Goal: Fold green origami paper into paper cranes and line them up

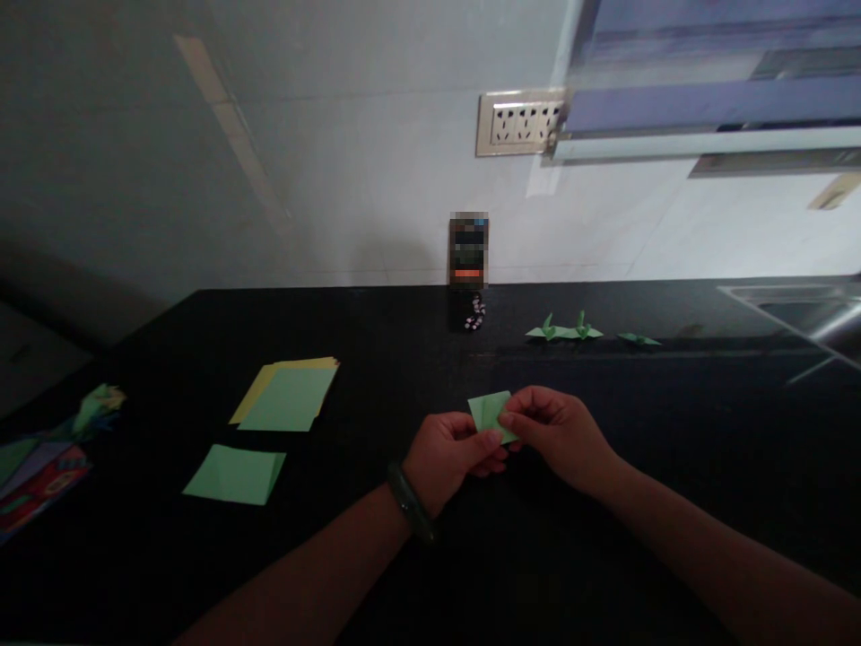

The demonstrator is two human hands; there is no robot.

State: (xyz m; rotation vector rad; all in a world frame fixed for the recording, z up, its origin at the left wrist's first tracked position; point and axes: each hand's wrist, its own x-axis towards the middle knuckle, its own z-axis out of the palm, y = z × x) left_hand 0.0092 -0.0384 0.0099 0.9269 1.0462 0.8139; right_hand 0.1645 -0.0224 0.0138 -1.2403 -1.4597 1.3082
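A small folded piece of green paper (488, 411) is held up between both hands, above the dark counter. My left hand (447, 453), with a dark bangle (410, 504) at the wrist, pinches its lower edge between thumb and fingers. On its right side, the thumb and fingertips of my right hand (561, 435) are closed on the same paper. Behind the hands stand several folded green paper cranes (565, 330), and another flatter green folded piece (639, 339) lies to their right. My fingers partly cover the paper's lower and right edges.
To the left lie a stack of green and yellow paper sheets (292, 395) and a creased green sheet (235, 474). Colourful packets (50, 480) sit at the far left. A phone (469, 251) leans on the wall; a beaded string (475, 314) lies before it. A sink (807, 309) is at right.
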